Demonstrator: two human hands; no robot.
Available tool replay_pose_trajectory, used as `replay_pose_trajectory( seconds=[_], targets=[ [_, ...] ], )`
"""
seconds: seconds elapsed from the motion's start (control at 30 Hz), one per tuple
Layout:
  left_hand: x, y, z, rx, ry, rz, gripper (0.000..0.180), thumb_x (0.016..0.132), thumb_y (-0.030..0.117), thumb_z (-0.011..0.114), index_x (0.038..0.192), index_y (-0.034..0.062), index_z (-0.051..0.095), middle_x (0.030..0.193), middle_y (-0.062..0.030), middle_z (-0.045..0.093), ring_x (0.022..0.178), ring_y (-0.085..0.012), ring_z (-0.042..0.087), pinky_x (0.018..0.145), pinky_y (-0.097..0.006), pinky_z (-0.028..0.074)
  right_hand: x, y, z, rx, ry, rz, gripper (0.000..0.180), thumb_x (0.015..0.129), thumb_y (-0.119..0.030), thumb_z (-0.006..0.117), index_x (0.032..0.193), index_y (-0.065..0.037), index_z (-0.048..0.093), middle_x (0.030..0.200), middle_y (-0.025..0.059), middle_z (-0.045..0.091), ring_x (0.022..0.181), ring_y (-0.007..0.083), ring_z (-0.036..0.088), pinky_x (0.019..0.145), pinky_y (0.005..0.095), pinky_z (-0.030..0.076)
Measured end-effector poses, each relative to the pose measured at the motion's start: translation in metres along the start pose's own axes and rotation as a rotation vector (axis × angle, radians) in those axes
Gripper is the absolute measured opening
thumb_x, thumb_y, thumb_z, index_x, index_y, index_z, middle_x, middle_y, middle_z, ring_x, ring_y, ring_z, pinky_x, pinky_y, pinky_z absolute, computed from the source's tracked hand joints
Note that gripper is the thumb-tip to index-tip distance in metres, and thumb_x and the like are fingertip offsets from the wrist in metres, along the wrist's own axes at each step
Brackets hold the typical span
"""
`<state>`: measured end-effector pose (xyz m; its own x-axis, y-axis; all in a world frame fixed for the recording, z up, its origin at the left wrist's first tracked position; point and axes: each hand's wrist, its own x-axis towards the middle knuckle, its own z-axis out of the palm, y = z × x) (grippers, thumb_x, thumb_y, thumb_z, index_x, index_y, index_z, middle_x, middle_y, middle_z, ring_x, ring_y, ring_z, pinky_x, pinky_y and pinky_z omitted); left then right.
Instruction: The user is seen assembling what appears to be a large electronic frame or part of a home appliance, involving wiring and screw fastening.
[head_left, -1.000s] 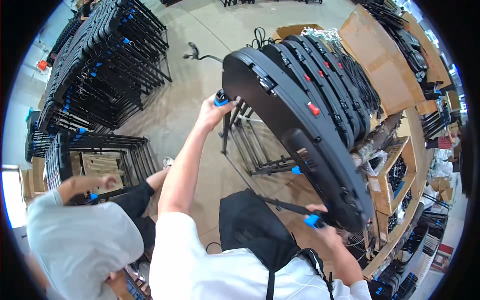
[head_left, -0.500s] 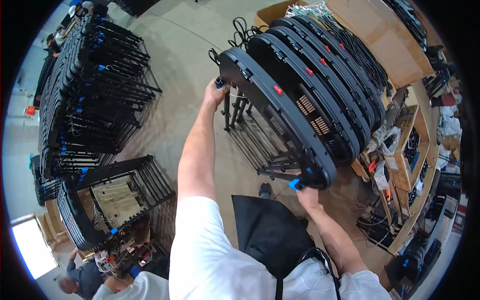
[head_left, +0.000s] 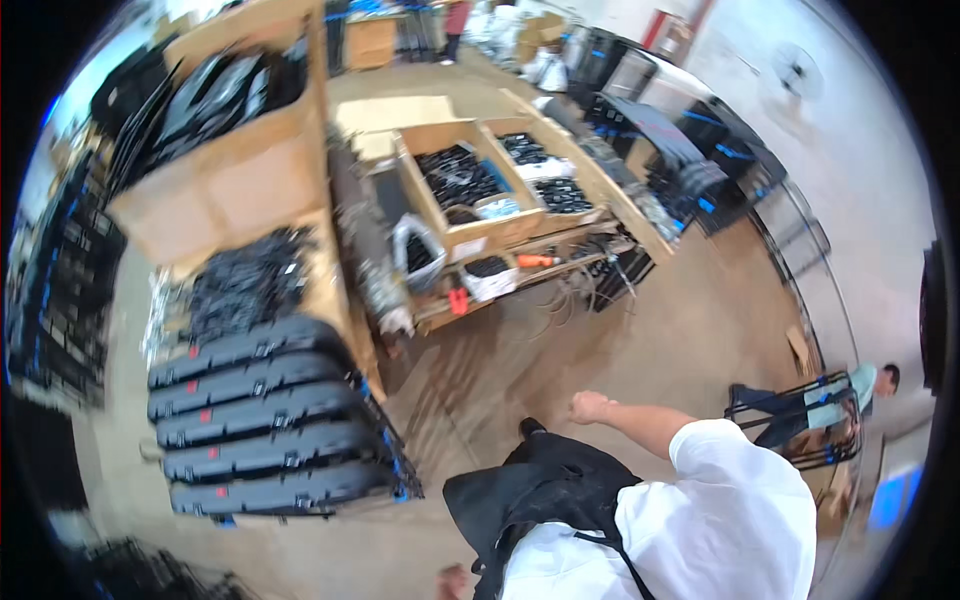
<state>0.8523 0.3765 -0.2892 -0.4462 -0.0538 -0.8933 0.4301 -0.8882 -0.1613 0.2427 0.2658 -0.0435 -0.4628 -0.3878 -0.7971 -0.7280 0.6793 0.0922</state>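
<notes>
Well left of the loosely fisted, empty right hand (head_left: pixel 590 407), black folded plastic chairs (head_left: pixel 265 420) stand stacked; left hand (head_left: pixel 452 580) unclear.

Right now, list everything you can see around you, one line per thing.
black moulded panels: five, black with red and blue tabs, packed side by side on the floor, left
wooden crates: several, plywood, filled with black parts, centre and upper left
orange tool: one, orange, on the bench below the crates
co-worker: one, pale green top, far right
black wire rack: one, black, beside the co-worker
wall fan: one, white, upper right
apron: one, black, on the person
right hand: closed fist, empty, above the floor
left hand: at the lower edge, mostly cut off
</notes>
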Motion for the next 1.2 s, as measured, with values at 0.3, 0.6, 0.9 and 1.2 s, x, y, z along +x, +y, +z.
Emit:
replay_pose_trajectory(
  seconds=[0.3, 0.6, 0.9, 1.2],
  targets=[
    [0.002, 0.021, 0.204, 0.597, 0.193, 0.194, 0.043, 0.102, 0.032, 0.064, 0.131, 0.001, 0.062, 0.113, -0.0127, 0.07, 0.093, -0.0245, 0.066, 0.082, -0.035, 0.055, 0.085, 0.293, -0.137, 0.631, 0.521, 0.22, 0.049, 0.093, -0.047, 0.065, 0.109, -0.002, 0.078, 0.106, 0.0232, 0.077, 0.105, 0.0375, 0.074, 0.095, 0.0484, 0.058],
    [0.093, -0.056, 0.423, 0.961, 0.456, 0.561, 0.067, 0.101, 0.044, 0.071, 0.151, 0.003, 0.053, 0.137, -0.0144, 0.067, 0.117, -0.0295, 0.063, 0.099, -0.041, 0.054, 0.237, 0.583, -0.375, 1.011, 1.294, 0.228, 0.055, 0.099, -0.049, 0.06, 0.114, 0.001, 0.075, 0.109, 0.0258, 0.076, 0.108, 0.0394, 0.072, 0.096, 0.0464, 0.054],
    [0.113, -0.073, 0.545, 1.493, 0.351, 0.823, 0.033, 0.107, 0.031, 0.063, 0.116, -0.0002, 0.069, 0.087, -0.0068, 0.074, 0.071, -0.0128, 0.068, 0.064, -0.028, 0.057, 0.352, 0.728, -0.488, 1.646, 1.297, -0.078, 0.063, 0.101, -0.054, 0.061, 0.115, 0.006, 0.074, 0.112, 0.0209, 0.076, 0.111, 0.0304, 0.07, 0.097, 0.0414, 0.05],
    [0.136, -0.087, 0.718, 1.748, 0.358, 1.004, 0.037, 0.102, 0.029, 0.063, 0.121, -0.0018, 0.072, 0.098, -0.0127, 0.076, 0.088, -0.0201, 0.071, 0.083, -0.036, 0.056, 0.304, 0.819, -0.428, 1.51, 1.469, 0.276, 0.053, 0.098, -0.049, 0.063, 0.096, 0.002, 0.075, 0.091, 0.0175, 0.075, 0.089, 0.0311, 0.072, 0.083, 0.0447, 0.052]
  ],
)
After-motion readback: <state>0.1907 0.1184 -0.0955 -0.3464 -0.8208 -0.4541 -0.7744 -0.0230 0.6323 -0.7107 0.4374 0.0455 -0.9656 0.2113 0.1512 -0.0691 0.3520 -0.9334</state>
